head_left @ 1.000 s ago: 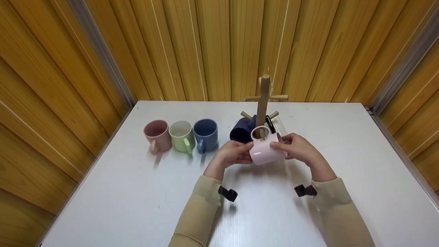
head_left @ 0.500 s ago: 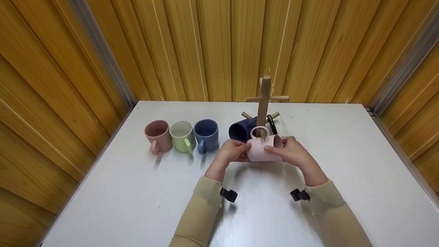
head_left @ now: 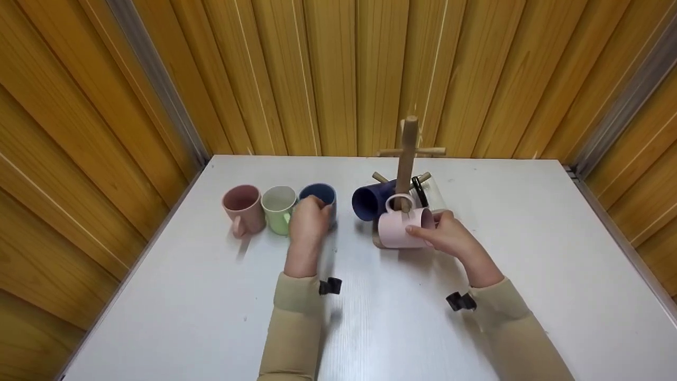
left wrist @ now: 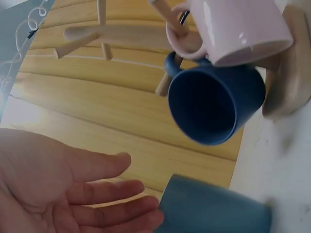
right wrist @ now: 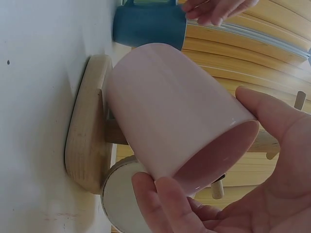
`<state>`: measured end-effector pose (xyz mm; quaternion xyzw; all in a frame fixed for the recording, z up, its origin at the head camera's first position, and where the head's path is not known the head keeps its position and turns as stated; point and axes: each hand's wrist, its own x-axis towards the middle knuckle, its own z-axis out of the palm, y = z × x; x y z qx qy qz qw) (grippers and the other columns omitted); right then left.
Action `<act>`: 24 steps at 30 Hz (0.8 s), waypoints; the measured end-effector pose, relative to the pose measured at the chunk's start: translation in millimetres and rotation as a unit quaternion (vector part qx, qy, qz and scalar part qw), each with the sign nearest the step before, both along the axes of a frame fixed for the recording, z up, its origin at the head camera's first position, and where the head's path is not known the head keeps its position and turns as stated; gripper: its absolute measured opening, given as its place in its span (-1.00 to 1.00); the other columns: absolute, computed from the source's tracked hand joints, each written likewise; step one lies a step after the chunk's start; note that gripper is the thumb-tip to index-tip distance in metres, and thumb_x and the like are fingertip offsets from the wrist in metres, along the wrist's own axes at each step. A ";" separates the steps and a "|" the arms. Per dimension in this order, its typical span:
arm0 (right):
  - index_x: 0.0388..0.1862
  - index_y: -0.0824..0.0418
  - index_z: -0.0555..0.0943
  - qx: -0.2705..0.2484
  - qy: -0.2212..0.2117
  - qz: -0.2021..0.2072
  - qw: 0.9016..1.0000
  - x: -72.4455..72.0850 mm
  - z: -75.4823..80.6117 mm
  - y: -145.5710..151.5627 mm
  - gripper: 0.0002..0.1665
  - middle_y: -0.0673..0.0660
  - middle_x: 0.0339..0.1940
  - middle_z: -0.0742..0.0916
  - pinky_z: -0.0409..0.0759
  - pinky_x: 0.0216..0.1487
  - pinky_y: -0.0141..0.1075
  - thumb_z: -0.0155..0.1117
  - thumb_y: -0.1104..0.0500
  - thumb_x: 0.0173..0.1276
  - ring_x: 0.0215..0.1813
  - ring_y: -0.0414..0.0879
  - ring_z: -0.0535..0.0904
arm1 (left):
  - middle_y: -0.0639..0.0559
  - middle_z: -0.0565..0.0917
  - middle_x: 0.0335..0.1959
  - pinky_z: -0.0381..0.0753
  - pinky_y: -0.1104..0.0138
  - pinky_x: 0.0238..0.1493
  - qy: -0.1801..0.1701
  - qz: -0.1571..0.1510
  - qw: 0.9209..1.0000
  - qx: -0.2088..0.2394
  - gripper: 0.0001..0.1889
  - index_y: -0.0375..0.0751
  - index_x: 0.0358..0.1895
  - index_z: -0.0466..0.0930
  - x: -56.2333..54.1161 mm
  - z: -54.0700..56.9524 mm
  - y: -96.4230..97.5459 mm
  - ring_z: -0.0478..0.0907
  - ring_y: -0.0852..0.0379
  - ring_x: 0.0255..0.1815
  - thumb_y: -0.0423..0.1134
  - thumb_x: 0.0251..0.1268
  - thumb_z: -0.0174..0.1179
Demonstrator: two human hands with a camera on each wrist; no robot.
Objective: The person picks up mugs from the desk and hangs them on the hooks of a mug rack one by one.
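My right hand (head_left: pixel 454 235) grips the rim of a pale pink mug (head_left: pixel 399 230), thumb on one side and fingers on the other. The mug lies sideways at the front of a wooden mug tree (head_left: pixel 406 159); in the left wrist view a peg passes through its handle. My left hand (head_left: pixel 307 222) reaches over a medium-blue mug (head_left: pixel 332 210) standing upright on the table. Seen from the left wrist, its fingers are loosely extended, with fingertips right at that mug's (left wrist: pixel 214 208) rim. A dark navy mug (head_left: pixel 373 202) hangs tilted on the tree's left side.
Left of the blue mug stand a green mug (head_left: pixel 277 203) and a dusty pink mug (head_left: pixel 246 209), both upright. Behind the pale pink mug is a whitish mug with a black handle (head_left: pixel 419 191). Upper pegs (head_left: pixel 431 151) stick out sideways. A wood-panelled wall (head_left: pixel 328 79) backs the white table (head_left: pixel 211 317).
My left hand has let go of the pale pink mug and moved left to the blue mug. The pale pink mug has shifted slightly left and levelled, still in my right hand.
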<state>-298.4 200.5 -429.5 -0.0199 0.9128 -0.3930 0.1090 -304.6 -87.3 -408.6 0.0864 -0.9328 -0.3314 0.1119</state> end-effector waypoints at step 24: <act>0.41 0.59 0.19 0.005 -0.007 0.005 1.000 0.4 0.0 2.4 0.16 0.59 0.34 0.51 0.53 0.32 0.09 0.31 -0.35 0.35 0.27 0.29 0.55 | -0.22 0.79 -0.18 0.67 0.04 -0.07 -0.089 0.030 0.995 -0.033 -0.68 -0.40 -0.11 0.74 -14.1 -21.8 -25.4 0.54 -0.01 -0.33 -0.21 0.19 0.49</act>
